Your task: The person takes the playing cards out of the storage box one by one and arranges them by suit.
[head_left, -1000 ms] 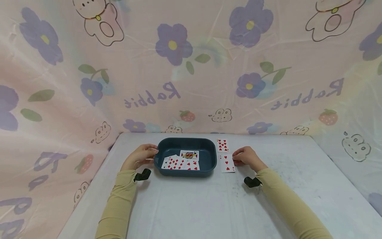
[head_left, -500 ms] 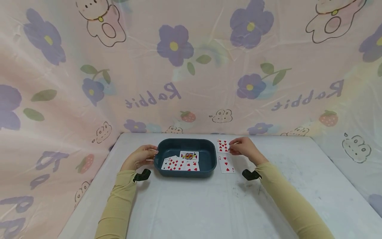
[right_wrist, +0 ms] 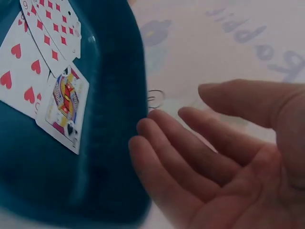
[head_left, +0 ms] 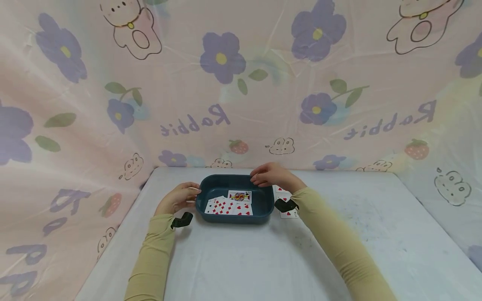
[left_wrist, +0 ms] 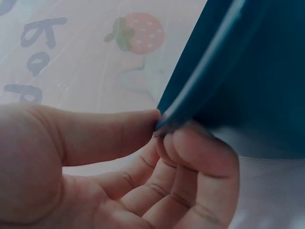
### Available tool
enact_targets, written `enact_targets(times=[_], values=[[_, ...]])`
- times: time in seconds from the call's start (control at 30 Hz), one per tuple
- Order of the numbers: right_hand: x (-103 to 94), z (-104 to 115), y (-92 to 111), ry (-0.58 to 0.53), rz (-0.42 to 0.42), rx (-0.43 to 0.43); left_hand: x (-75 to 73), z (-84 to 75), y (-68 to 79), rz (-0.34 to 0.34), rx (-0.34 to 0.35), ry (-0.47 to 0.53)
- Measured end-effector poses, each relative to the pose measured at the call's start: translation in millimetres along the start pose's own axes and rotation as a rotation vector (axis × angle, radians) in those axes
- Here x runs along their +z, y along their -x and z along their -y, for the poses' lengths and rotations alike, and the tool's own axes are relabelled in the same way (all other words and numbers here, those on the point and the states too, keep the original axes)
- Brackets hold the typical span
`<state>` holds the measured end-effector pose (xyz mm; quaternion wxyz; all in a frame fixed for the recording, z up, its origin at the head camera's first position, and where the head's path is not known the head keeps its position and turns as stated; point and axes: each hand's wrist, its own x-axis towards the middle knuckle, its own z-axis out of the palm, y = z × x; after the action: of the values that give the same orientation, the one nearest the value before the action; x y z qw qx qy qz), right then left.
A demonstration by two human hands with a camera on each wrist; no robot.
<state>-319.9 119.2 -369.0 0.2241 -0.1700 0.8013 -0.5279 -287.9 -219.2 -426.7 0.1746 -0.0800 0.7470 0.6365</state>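
Observation:
A dark teal tray (head_left: pixel 235 219) sits on the table, with several playing cards (head_left: pixel 222 205) face up in it. Among them is a face card (right_wrist: pixel 67 102) with a spade mark. My left hand (head_left: pixel 178 198) is at the tray's left end; in the left wrist view its thumb and fingers pinch the rim (left_wrist: pixel 205 71). My right hand (head_left: pixel 276 175) hovers at the far right rim, thumb apart from loosely bent fingers, nothing between them. Two heart cards (head_left: pixel 289 214) lie on the table right of the tray, partly hidden by the right wrist.
White cloth covers the table (head_left: pixel 241 259). A pink patterned curtain (head_left: pixel 263 92) rises behind it and at both sides. Black wrist mounts (head_left: pixel 182 220) stick out from each sleeve, the right one close to the tray's right end.
My right hand has gone from the lower heart card, past the upper one, then left to the tray's far rim. Both heart cards stay on the table. The left hand keeps its grip.

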Motion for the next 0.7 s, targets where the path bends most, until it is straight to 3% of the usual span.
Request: enact_targets(times=[0.17,0.33,0.7], values=[[12.9,-10.2,-20.9,-0.009,0.09,0.018,1.0,2.2,-0.6,-0.009,-0.006,-0.009],[23.8,-14.5,-33.9,0.03,0.11,0.048,0.4,3.1,-1.9,0.005,0.002,-0.009],[36.0,-23.2,-51.6,0.221,0.159,0.145,-0.3,1.0,-0.2,0.016,0.019,-0.029]])
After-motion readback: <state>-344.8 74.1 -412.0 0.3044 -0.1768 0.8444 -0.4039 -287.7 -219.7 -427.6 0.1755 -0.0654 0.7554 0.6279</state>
